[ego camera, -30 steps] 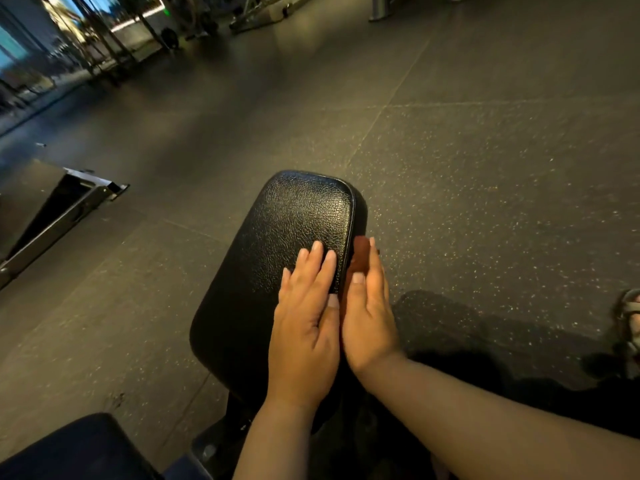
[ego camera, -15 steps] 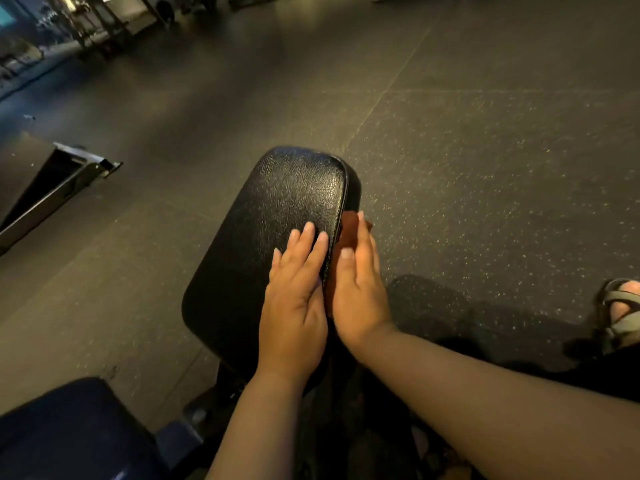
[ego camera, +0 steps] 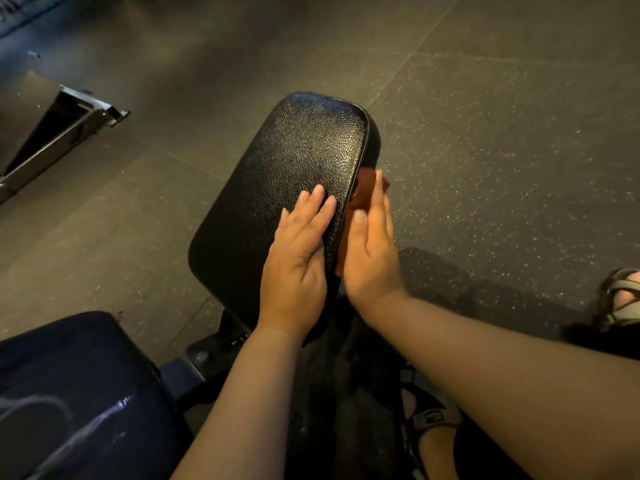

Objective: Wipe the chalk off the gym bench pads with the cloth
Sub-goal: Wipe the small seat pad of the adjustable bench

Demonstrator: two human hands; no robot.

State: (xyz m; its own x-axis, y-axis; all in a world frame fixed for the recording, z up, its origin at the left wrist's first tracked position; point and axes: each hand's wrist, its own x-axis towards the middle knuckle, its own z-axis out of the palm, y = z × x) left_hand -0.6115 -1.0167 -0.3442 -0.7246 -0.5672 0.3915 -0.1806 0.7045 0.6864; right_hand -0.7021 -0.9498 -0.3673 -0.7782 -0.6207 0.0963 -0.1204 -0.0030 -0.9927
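Only the view is shifting since a second ago, tipping down to show more of the blue pad [ego camera: 69,393]; both hands are keeping station. Pale streaks, likely chalk, are showing on that pad, nearer than the black pad [ego camera: 294,161]. Left hand [ego camera: 294,268] is lying flat on the black pad's top, fingers straight, grasping nothing. Right hand [ego camera: 372,258], fingers straight, is pressing the cloth [ego camera: 367,188] against the black pad's right side. The cloth's long axis is running along that edge, so the right hand is better placed for the stroke.
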